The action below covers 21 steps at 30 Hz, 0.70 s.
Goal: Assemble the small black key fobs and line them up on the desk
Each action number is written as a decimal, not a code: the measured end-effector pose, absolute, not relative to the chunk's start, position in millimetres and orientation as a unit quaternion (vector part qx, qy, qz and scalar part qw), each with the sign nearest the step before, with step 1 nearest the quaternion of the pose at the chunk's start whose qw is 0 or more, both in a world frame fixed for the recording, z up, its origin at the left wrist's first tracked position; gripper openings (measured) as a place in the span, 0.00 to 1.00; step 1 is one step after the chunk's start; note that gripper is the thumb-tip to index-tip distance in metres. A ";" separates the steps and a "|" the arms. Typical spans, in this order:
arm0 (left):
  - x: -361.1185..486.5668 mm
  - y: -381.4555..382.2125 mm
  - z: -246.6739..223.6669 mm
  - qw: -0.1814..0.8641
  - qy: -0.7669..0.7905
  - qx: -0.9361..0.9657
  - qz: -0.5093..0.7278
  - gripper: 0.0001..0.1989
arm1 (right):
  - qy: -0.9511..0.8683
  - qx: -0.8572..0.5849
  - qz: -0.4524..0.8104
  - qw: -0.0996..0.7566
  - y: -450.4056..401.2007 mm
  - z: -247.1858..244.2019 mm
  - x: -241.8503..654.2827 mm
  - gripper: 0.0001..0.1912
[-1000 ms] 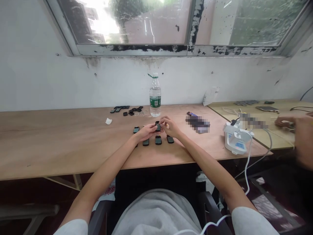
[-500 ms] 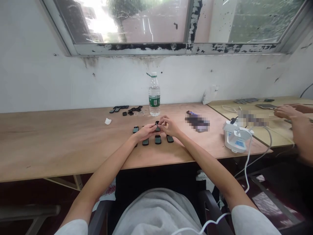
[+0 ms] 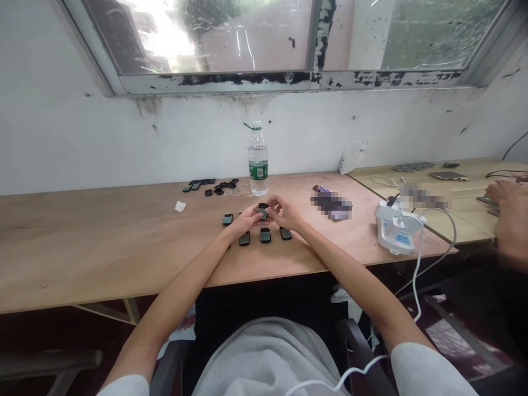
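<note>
Little has shifted over the last second: both hands stay together above the rows of black fobs, the view has drifted slightly, and the one fob between the fingers looks turned a little, so the fiddling with that piece seems to be mid-way rather than finished. Going from the left across the table, a white scrap lies alone, then a loose pile of dark parts sits near the wall beside the bottle. A spare fob lies just left of the left hand, whose fingers are curled narrow around the held fob. That fob is lifted off the table, pinched between both hands, and touching the fingertips of the right hand, also closed on it. Three more fobs lie in a row just below the hands. Farther right stand a white charger with its cable, and a co-worker's hand at the next table.
</note>
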<state>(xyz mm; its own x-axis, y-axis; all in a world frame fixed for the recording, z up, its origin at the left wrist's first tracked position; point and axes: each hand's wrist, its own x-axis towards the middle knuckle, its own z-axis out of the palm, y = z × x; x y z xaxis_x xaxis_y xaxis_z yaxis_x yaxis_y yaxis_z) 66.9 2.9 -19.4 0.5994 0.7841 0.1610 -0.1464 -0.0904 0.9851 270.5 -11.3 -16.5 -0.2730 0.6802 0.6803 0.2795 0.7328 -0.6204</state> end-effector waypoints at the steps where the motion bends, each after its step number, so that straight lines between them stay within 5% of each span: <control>1: 66.5 2.6 -18.6 0.624 0.254 0.639 0.371 0.19 | -0.777 -0.307 0.193 0.515 -11.4 -16.7 270.9 0.11; 15: 67.5 4.9 -24.1 0.631 0.259 0.627 0.376 0.22 | -0.789 -0.293 0.215 0.495 -12.0 -14.7 271.6 0.11; 21: 68.0 5.5 -19.6 0.537 0.312 0.691 0.370 0.25 | -0.785 -0.290 0.215 0.504 -11.7 -15.0 270.7 0.13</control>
<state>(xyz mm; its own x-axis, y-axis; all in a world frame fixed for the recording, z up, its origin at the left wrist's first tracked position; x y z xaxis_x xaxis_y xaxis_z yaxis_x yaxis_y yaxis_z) 68.0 5.5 -19.6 0.5309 0.8290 0.1760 0.0335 -0.2280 0.9731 270.7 -11.7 -15.0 -0.3239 0.6727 0.6653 0.2386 0.7385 -0.6306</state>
